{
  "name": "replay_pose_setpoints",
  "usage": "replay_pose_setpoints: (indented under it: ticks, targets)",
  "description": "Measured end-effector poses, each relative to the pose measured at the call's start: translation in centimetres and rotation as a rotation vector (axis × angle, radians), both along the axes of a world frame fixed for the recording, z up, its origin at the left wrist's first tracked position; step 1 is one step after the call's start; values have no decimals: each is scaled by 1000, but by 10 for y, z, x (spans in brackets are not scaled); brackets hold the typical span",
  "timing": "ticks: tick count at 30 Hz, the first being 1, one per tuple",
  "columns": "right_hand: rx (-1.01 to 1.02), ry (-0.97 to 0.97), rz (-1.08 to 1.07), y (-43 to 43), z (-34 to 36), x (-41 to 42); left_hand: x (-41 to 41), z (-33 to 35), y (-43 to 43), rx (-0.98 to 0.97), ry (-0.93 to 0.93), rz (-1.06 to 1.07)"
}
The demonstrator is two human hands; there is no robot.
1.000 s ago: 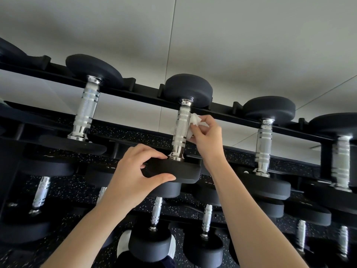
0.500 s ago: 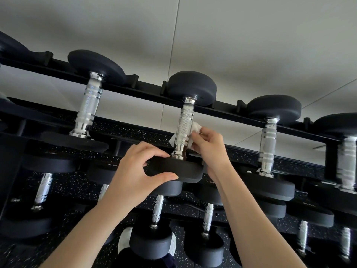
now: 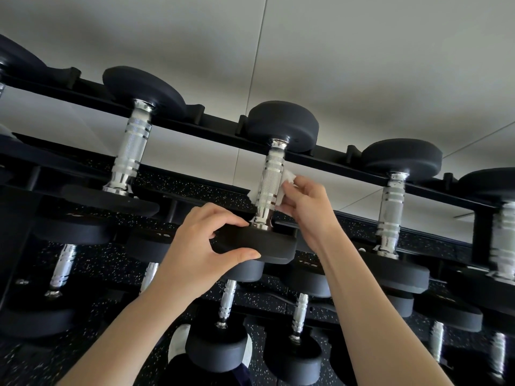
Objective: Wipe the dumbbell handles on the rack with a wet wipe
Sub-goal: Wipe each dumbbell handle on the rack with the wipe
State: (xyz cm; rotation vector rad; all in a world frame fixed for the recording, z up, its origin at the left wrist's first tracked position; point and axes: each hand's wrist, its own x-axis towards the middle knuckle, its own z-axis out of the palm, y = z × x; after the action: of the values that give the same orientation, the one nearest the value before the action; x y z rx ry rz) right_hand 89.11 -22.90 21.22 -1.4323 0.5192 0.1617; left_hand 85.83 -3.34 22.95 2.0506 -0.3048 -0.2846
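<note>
Dumbbell handle (image 3: 269,188), knurled chrome, stands in the middle of the rack's (image 3: 178,121) top row, and we work on it with both hands. Our right hand (image 3: 308,207) pinches the white wet wipe (image 3: 287,181) against its right side; our left hand (image 3: 203,246) grips the dumbbell's near black head (image 3: 267,245) between thumb and fingers.

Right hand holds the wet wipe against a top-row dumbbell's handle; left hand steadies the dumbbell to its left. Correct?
Not quite. In the head view the left hand grips the near head of the same dumbbell, not a neighbouring one. The right hand does hold the wet wipe against that handle.
</note>
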Motion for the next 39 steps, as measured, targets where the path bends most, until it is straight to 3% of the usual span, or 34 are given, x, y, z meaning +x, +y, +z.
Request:
replay_pose_setpoints:
  ticks: [12, 26, 34, 39]
  targets:
    - [-355, 72, 188, 0, 4, -31, -1, -2, 0, -15, -1, 4]
    - [-689, -154, 238, 0, 25, -38, 0, -4, 2, -25, 4, -2]
    - [-772, -134, 392, 6, 33, -30, 0, -6, 2, -34, 19, 3]
    - [-906, -222, 513, 12, 39, -20, -3, -10, 0, -81, 16, 40]
